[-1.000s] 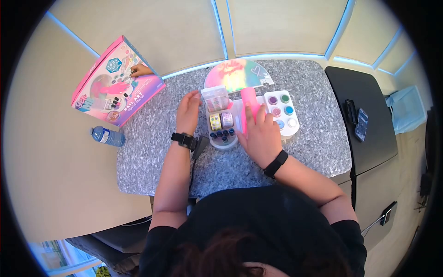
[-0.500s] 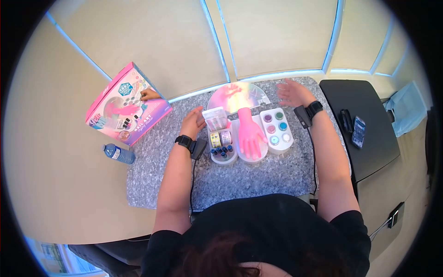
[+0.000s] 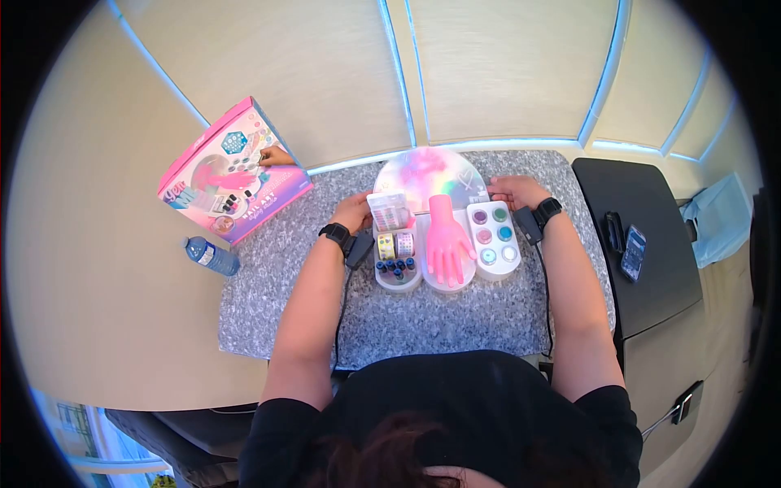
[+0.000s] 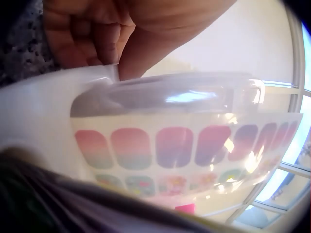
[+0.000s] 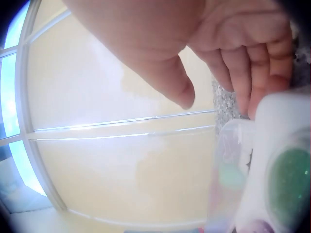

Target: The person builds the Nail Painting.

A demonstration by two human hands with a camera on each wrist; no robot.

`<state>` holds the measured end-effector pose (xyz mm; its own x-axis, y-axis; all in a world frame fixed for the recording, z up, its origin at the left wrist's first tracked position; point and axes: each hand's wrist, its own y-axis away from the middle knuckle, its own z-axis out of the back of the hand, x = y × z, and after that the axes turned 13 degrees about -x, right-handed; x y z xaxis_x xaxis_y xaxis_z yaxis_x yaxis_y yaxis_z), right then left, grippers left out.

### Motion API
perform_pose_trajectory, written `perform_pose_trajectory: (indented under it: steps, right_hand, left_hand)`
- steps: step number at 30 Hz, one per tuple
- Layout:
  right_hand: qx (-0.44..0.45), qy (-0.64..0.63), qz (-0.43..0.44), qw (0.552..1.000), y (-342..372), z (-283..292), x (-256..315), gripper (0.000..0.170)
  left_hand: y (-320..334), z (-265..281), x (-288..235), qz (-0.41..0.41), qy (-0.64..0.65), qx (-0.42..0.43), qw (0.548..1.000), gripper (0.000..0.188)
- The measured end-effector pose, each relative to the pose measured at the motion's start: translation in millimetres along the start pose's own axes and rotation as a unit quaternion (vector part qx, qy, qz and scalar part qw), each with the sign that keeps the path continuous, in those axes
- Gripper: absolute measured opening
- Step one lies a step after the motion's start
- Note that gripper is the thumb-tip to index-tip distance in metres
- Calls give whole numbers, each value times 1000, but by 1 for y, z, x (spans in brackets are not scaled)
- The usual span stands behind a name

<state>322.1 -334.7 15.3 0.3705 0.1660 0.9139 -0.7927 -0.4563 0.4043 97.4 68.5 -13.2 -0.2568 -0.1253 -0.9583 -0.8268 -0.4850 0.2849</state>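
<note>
A white nail art station [image 3: 421,282] stands on the table, bearing a pink model hand [image 3: 446,240] in its middle. My left hand [image 3: 352,213] pinches the station's back left edge between thumb and curled fingers, close behind a clear case of nail stickers [image 4: 175,145]. Two tape rolls [image 3: 395,245] and several small dark-capped bottles [image 3: 396,267] sit in the left section. At the back right, my right hand [image 3: 518,193] has its fingertips at the edge of the glitter pot section [image 5: 279,109], thumb held apart. Behind the model hand rises a shiny rounded backboard [image 3: 429,172].
A pink nail art box [image 3: 236,175] stands at the table's back left, with a water bottle [image 3: 211,256] in front of it. On the right, a dark side table [image 3: 643,195] carries a phone [image 3: 634,254]. Cables trail from both wrist cameras.
My right hand has left the pink model hand and swung out to the station's back right. My left hand has closed in on the back left edge. The model hand now lies uncovered.
</note>
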Motion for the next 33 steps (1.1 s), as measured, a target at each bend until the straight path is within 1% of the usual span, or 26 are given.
perform_pose_trajectory:
  steps: [1,3,4,6,7,9,10,12,13,15,16,18,19,21,22,24,25,29,31,33]
  right_hand:
    - [-1,0,-1,1000,2,1,-1,37]
    - [-16,98,48,994,9,1,1,27]
    - [-17,98,46,994,13,2,1,27]
    - [0,95,90,991,20,3,-1,23]
    - [-1,95,89,991,23,4,-4,23]
    - [0,71,135,988,31,6,-10,24]
    - [0,72,133,989,37,4,-12,24]
    - [-22,77,183,980,50,3,-13,23]
    - [-20,80,177,981,55,4,-13,23]
    - [-48,72,217,972,63,5,-14,24]
    - [-41,73,210,974,62,8,-13,24]
    - [-44,138,247,958,63,17,-17,25]
    - [-39,139,238,961,67,15,-19,25]
    - [-63,111,266,955,77,15,-18,24]
    - [-67,111,262,956,80,16,-17,24]
    - [-48,106,276,954,83,15,-16,24]
    - [-58,104,274,954,84,13,-18,23]
    - [-47,111,264,957,81,14,-31,21]
    - [-52,80,199,975,82,16,-36,21]
    - [-46,76,205,975,83,17,-36,19]
  left_hand:
    - [3,-1,-1,1,0,1,1000,40]
    - [20,-5,-11,-30,11,4,999,39]
    - [30,-9,-16,-29,11,5,1000,39]
    - [47,-14,-24,-92,-37,13,995,40]
    - [46,-13,-21,-91,-37,15,995,40]
    - [46,-10,-18,-102,-81,-10,991,38]
    - [43,-7,-12,-99,-80,-9,992,38]
    - [38,-3,1,-154,-54,6,987,37]
    - [40,-4,4,-148,-52,5,988,37]
    - [44,-7,0,-186,-66,2,980,33]
    - [46,-7,-6,-177,-66,-4,982,33]
    - [57,-8,-11,-269,-189,-30,944,32]
    - [60,-8,-9,-259,-190,-32,946,32]
    - [61,-14,-9,-225,-97,-45,968,28]
    - [62,-15,-8,-222,-97,-41,969,28]
    - [65,-15,-9,-225,-49,-51,972,25]
    - [63,-15,-7,-226,-38,-45,972,24]
    - [53,-10,3,-234,-77,-36,969,24]
    - [55,-9,6,-243,-98,-23,965,24]
    - [60,-8,2,-238,-101,-10,966,23]
